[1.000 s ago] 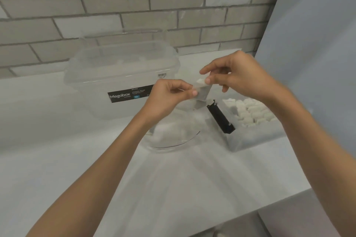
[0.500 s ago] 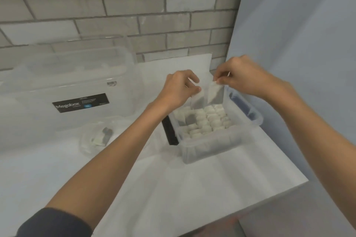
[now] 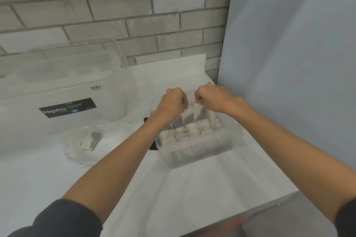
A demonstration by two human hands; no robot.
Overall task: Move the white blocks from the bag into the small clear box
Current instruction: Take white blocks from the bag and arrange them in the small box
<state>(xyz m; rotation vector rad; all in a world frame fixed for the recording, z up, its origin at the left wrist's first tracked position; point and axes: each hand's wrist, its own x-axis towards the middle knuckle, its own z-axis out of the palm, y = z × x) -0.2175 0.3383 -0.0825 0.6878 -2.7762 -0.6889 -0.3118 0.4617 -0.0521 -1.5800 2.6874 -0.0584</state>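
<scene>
We see a big clear tub [image 3: 63, 90] at the back of the white surface [image 3: 173, 188], and the small clear box [image 3: 200, 148] near the right edge. The box is nearly full of white blocks [image 3: 194, 131] in neat rows, so we think most of the job is done. The bag [image 3: 90, 142] lies flat beside it, with a few bits inside that we cannot make out. Both arms reach out over the box. Our left hand [image 3: 171, 105] pinches one white block [image 3: 187, 117], and our right hand [image 3: 213, 100] pinches another block [image 3: 199, 111], both just above the rows
</scene>
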